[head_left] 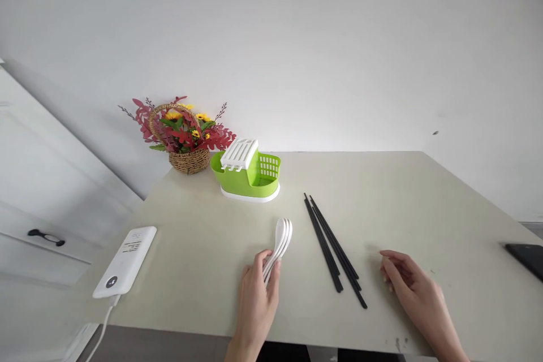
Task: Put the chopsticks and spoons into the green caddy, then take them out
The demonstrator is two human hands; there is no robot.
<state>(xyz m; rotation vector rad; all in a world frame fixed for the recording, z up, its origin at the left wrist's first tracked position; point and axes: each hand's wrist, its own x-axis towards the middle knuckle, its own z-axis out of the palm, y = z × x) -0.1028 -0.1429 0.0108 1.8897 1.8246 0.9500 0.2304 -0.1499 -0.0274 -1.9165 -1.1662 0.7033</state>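
My left hand [258,294] is closed around the handles of several white spoons [283,237]. They are stacked together, bowls pointing away from me, just above or against the tabletop; which of the two I cannot tell. To their right lie several black chopsticks [333,246] in a loose, slightly fanned bundle. My right hand [411,283] rests on the table right of the chopsticks, not touching them. Its fingers are loosely curled and a little apart, with nothing visible in them. Farther back stands a green and white utensil holder [237,182] with a slotted white top and a basket side.
A wicker basket of artificial flowers [189,161] stands at the back left by the wall. At the left edge lies a white power bank [126,260] with a cable attached. A dark phone-like object [528,257] lies at the right edge of the pale table [360,175].
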